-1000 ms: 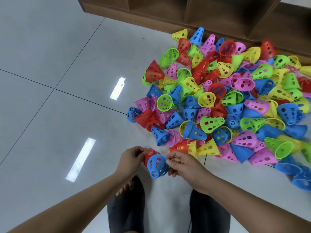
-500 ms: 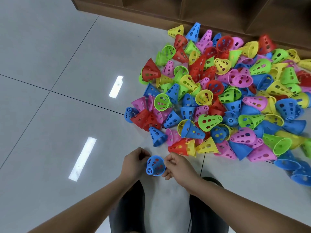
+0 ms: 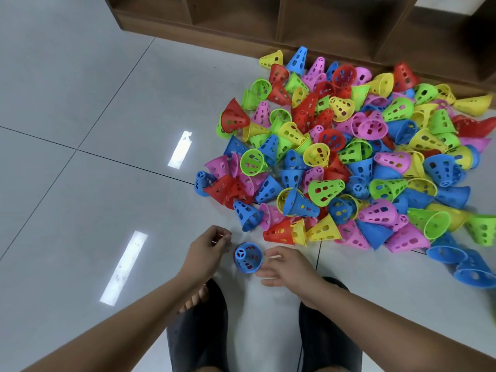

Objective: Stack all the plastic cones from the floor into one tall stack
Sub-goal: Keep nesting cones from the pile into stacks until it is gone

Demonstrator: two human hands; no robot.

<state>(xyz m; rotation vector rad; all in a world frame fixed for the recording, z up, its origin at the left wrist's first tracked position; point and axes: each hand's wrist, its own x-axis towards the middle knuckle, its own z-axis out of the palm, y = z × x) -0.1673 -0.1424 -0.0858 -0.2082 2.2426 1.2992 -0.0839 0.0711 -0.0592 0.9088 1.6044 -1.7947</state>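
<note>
Bare tiled floor [image 3: 80, 157] lies open to the left and ahead-left. The cone pile [image 3: 349, 157] blocks the floor ahead-right, up against the wooden shelf unit [image 3: 268, 20]. Two dark slippers [image 3: 198, 331] occupy the near floor.

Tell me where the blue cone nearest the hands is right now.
Head view, lower centre: the blue cone stands on the floor tile between the left hand and right hand, ungripped.

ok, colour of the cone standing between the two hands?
Blue cone, perforated with holes, narrow end up. Clearest in the head view.
</note>
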